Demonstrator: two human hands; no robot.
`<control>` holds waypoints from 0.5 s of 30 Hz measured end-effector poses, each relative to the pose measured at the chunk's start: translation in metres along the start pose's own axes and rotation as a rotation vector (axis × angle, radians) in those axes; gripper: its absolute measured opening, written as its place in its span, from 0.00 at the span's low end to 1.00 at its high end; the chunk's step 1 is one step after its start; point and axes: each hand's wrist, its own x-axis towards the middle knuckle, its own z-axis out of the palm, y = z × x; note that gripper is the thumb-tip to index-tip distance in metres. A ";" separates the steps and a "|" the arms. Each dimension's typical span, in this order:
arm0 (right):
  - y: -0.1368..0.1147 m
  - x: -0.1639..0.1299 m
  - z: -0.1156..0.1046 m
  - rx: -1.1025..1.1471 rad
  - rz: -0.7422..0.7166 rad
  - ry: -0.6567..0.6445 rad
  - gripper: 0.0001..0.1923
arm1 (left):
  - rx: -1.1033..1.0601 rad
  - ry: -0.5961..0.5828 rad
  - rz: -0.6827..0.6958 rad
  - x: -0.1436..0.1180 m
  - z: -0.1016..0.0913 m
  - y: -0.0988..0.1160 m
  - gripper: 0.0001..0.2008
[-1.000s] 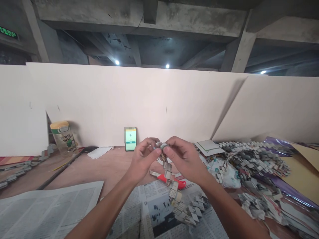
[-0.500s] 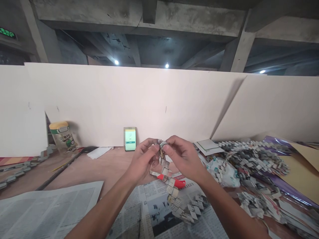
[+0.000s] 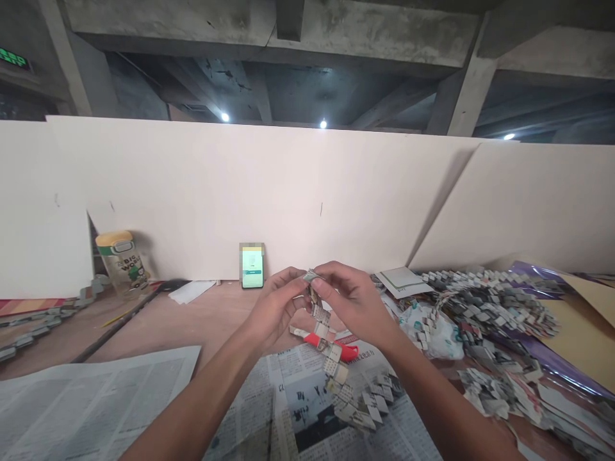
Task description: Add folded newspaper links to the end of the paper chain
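My left hand (image 3: 277,310) and my right hand (image 3: 354,303) meet above the table, both pinching the top end of a folded newspaper chain (image 3: 336,371). The chain hangs down from my fingertips in a zigzag of small paper links. Its lower end rests in a loose heap on a spread newspaper sheet (image 3: 307,410). A red-handled cutter (image 3: 331,346) lies on the table just behind the hanging chain, under my hands.
A big pile of woven paper chains (image 3: 490,314) fills the right side on purple and tan sheets. A phone (image 3: 252,265) leans on the white board wall (image 3: 288,192). A lidded cup (image 3: 122,262) stands at left; another newspaper (image 3: 91,397) lies front left.
My hands have drawn slightly closer together at the top link and the hanging chain has swung a little. The view has shifted slightly.
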 end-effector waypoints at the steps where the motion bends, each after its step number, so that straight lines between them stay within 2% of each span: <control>1: 0.000 0.000 0.000 0.009 0.004 -0.006 0.06 | -0.039 0.000 -0.026 0.000 -0.001 0.000 0.03; 5: 0.001 0.000 -0.002 0.017 0.022 -0.021 0.06 | -0.196 -0.015 -0.124 0.000 -0.002 -0.001 0.02; 8: 0.002 0.000 -0.003 0.003 0.030 0.000 0.05 | -0.246 -0.035 -0.143 0.001 -0.003 0.000 0.04; 15: -0.001 0.001 -0.001 -0.101 0.033 0.023 0.10 | -0.076 -0.005 -0.110 0.002 -0.001 0.001 0.05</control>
